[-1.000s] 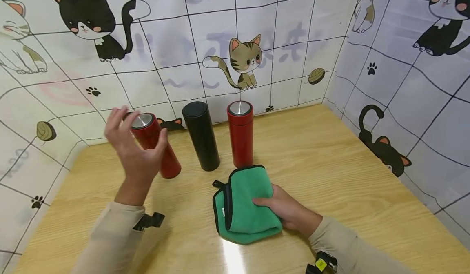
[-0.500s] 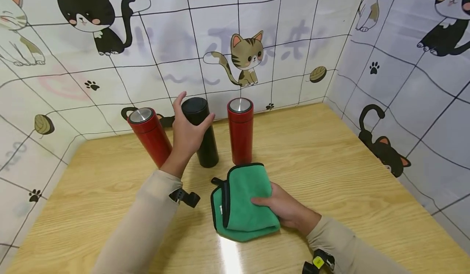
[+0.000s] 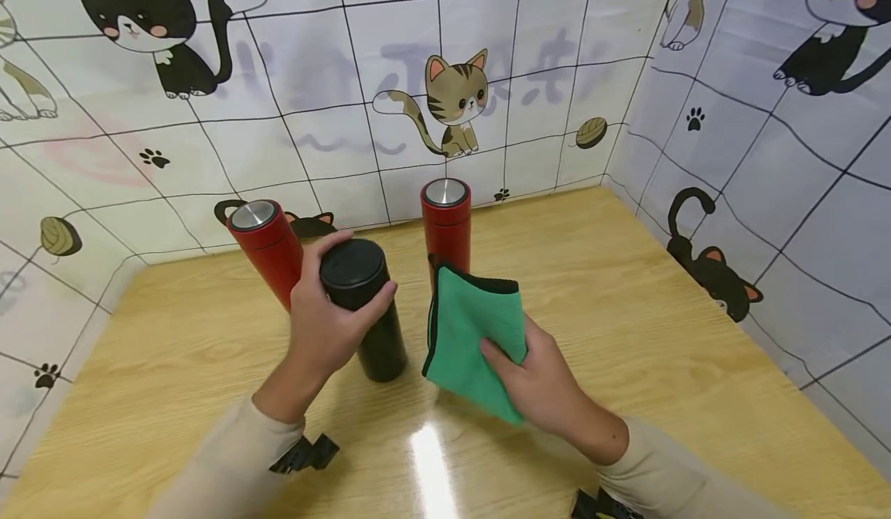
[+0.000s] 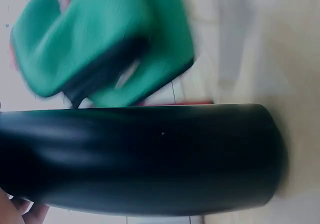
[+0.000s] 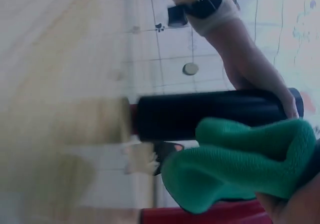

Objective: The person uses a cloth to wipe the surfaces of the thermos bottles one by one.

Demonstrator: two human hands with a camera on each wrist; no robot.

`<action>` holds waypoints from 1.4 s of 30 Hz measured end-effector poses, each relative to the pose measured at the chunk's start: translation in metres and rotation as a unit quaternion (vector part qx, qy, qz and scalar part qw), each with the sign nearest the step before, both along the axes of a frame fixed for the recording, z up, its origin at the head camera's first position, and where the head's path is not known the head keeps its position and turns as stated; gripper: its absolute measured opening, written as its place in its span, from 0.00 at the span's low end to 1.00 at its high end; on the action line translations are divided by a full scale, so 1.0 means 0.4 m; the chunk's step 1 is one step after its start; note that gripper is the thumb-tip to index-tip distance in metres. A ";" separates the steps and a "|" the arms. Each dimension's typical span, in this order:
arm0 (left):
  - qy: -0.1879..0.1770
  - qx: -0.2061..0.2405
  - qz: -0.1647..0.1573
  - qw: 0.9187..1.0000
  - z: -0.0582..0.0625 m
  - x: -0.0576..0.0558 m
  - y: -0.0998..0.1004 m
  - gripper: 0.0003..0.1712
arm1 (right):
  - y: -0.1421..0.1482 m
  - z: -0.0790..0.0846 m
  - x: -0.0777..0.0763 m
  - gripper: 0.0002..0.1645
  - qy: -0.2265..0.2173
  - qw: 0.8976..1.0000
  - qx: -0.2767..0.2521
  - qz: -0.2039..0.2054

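The left hand (image 3: 320,329) wraps its fingers round the black flask (image 3: 381,341); the right hand (image 3: 548,384) grips a black-edged green cloth (image 3: 466,333) between thumb and fingers.

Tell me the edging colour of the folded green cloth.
The edging is black, clearest from the head.

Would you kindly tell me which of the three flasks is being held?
The black flask, gripped by the left hand; the two red ones are unheld.
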State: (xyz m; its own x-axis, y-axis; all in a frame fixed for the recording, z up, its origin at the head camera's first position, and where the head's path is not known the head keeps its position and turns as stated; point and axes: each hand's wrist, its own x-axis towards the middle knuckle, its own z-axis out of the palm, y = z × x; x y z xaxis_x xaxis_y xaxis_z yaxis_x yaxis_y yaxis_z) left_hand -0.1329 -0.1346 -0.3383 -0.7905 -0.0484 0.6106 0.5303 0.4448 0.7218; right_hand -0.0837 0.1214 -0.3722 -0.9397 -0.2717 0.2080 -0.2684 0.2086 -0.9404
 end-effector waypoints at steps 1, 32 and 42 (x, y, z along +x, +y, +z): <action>0.007 0.000 -0.007 1.000 -0.003 0.023 -0.001 0.43 | -0.011 0.009 0.002 0.25 0.024 1.000 0.000 -0.006; 0.143 0.065 -0.132 0.979 -0.069 0.074 0.137 0.44 | -0.052 -0.073 0.025 0.36 0.068 0.990 0.069 0.105; 0.144 0.078 -0.127 0.978 -0.076 0.088 0.113 0.46 | -0.075 -0.048 0.024 0.29 0.055 0.988 0.029 0.138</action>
State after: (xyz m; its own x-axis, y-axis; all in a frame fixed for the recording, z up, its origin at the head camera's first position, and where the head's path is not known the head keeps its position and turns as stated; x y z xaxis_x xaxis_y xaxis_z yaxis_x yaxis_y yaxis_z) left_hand -0.0979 -0.0892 -0.3688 -0.5850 0.0173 0.8109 0.8010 0.1691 0.5743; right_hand -0.0743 0.0916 -0.3913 -0.8004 -0.5298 0.2806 -0.4225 0.1663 -0.8910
